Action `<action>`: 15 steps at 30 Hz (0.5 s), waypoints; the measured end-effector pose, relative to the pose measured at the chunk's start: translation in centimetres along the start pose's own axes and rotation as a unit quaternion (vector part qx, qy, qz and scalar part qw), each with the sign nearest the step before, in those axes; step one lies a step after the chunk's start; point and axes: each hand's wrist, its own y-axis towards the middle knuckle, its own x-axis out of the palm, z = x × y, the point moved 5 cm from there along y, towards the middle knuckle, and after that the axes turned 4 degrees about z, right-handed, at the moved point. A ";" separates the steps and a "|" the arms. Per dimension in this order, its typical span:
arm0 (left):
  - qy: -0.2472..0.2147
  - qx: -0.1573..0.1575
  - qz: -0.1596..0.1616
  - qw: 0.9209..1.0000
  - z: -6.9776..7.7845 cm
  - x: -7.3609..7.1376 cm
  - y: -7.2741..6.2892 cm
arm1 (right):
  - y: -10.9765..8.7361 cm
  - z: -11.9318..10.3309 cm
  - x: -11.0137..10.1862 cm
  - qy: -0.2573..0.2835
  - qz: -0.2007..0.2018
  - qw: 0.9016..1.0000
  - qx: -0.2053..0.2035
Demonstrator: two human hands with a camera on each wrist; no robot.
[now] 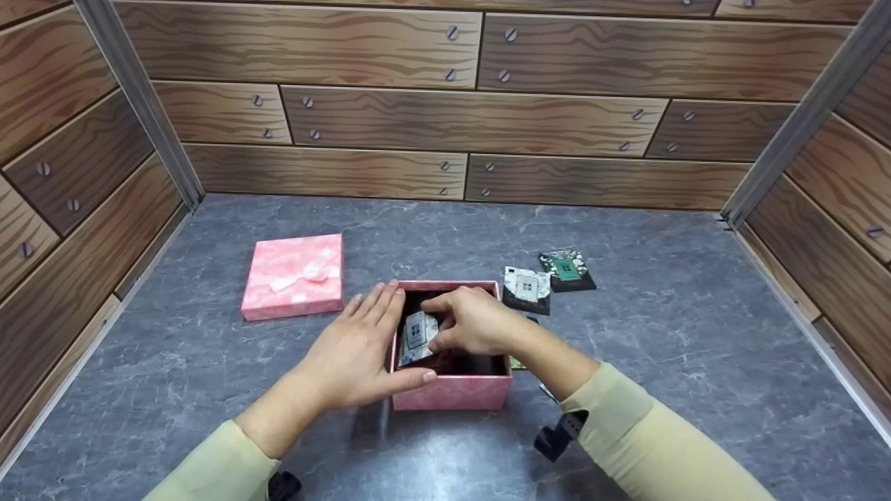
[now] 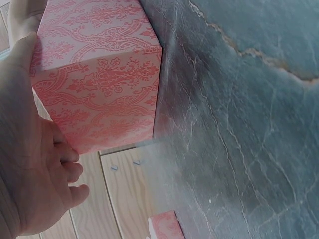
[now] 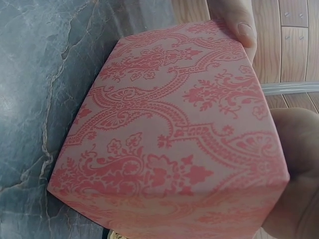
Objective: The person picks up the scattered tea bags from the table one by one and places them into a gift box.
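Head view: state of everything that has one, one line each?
Pink box: open, upright
Lid: off, bow side up
Left hand: fingers extended, touching box
Right hand: in box, pinching boxed packet
Boxed packet: tilted
White-and-black packet: lying flat, right of box
Green-and-black packet: lying flat, farther right
Packet at box's right edge: mostly hidden, can't tell

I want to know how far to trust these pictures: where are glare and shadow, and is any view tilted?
Head view: bright glare on the grey tabletop in front of the pink box, whose inside is partly in dark shadow; left wrist view: turned sideways, with pale sheen on the tabletop; right wrist view: also sideways, with sheen near the top edge.
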 end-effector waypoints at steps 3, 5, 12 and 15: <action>-0.001 0.001 0.000 1.000 0.0 0.0 0.0 | 0.0 0.0 0.0 0.004 0.001 1.000 0.008; -0.001 0.000 -0.002 1.000 0.0 0.0 0.0 | -0.1 0.0 0.0 0.008 0.003 1.000 0.012; 0.001 -0.004 -0.005 1.000 0.0 0.0 0.0 | -0.5 -0.4 -0.3 0.017 0.015 1.000 0.018; 0.002 -0.005 -0.004 1.000 0.0 0.0 0.0 | -0.8 -0.5 -0.8 0.018 0.021 1.000 0.010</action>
